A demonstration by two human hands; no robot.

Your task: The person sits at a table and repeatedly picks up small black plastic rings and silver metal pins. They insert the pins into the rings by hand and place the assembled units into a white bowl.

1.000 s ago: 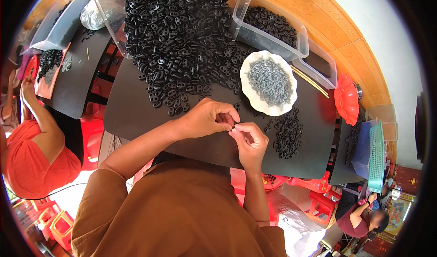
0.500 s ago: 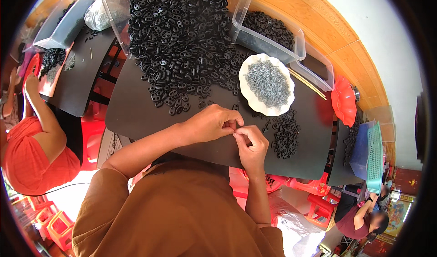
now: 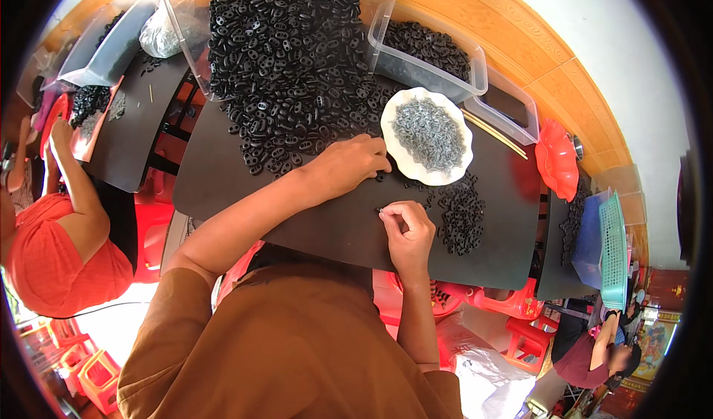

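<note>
My left hand reaches over the table with its fingers bent down and closed at a small black plastic piece, just left of a white scalloped bowl. The bowl holds many small clear-grey parts. Nearer to me, my right hand pinches a tiny dark part between thumb and forefinger; its exact kind is too small to make out. Beyond my left hand spreads a large heap of black oval pieces with two holes. A smaller pile of black pieces lies right of my right hand.
A clear bin of black pieces stands behind the bowl, with chopsticks and a red scalloped dish to the right. At far right is a turquoise basket. A person in red sits left; another person is lower right.
My hands, together before, are now apart. The left has moved away from me to the black piece left of the bowl; the right stays near its place, pinching the tiny part.
</note>
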